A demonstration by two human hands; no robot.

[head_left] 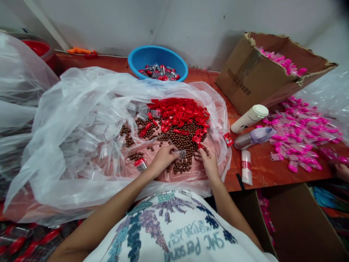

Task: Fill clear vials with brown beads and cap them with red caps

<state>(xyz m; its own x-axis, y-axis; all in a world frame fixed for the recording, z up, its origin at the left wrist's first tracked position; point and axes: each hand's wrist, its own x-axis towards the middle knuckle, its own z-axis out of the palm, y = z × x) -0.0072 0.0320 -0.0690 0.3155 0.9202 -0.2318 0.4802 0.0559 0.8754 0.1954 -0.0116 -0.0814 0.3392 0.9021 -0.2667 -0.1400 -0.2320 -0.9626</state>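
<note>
My left hand (165, 157) pinches a small clear plastic cup (180, 154) above a spread of brown beads (181, 140). The fingers of my right hand (206, 159) are closed on a red plastic cap (197, 139) at the right side of the beads. Behind both hands lies a heap of red plastic caps (180, 112). Loose clear cups (100, 134) fill the left part of the plastic sheet (89, 82) under everything. One filled container with a red top (140, 165) rests left of my left forearm.
At the back stands a blue basin (158, 52) of red-topped containers. A cardboard box (242, 76), a white bottle (249, 118), a purple-lidded bottle (253, 138) and a pile of pink-capped pieces (302, 133) are on the right. Another person's hand (342, 171) shows at the right edge.
</note>
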